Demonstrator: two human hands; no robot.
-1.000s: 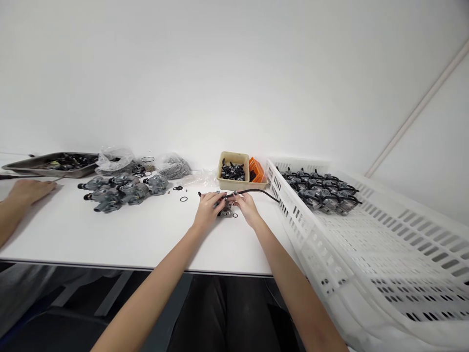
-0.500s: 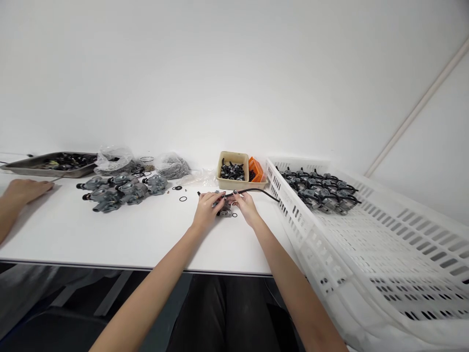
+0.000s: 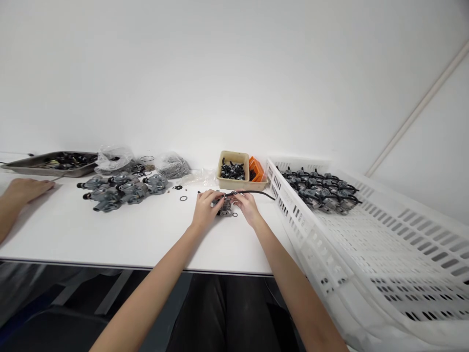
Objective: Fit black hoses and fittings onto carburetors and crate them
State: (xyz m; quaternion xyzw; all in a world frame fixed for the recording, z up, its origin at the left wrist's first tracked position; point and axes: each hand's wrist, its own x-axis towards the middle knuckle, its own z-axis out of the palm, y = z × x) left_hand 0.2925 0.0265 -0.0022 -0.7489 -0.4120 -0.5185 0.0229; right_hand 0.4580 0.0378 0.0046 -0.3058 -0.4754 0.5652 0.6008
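Near the middle of the white table (image 3: pixel 154 239), my left hand (image 3: pixel 207 208) is closed around a small grey metal part (image 3: pixel 226 209), partly hidden by the fingers. My right hand (image 3: pixel 246 205) pinches a thin black hose (image 3: pixel 258 192) close to that part. The hose's free end reaches right toward the white crate; its other end is hidden at my fingertips. A small black ring (image 3: pixel 235 215) lies beside the metal part.
Several grey metal parts (image 3: pixel 106 198), plastic bags (image 3: pixel 172 166) and a metal tray (image 3: pixel 54 171) are at left, with another person's hand (image 3: pixel 27 188). Behind my hands stands a beige bin (image 3: pixel 234 185) beside an orange basket (image 3: pixel 256 168). A white crate (image 3: pixel 311 234) holding assembled parts stands at right.
The hose's free end has drawn slightly left and away from the crate's side. Both my hands have stayed nearly in place.
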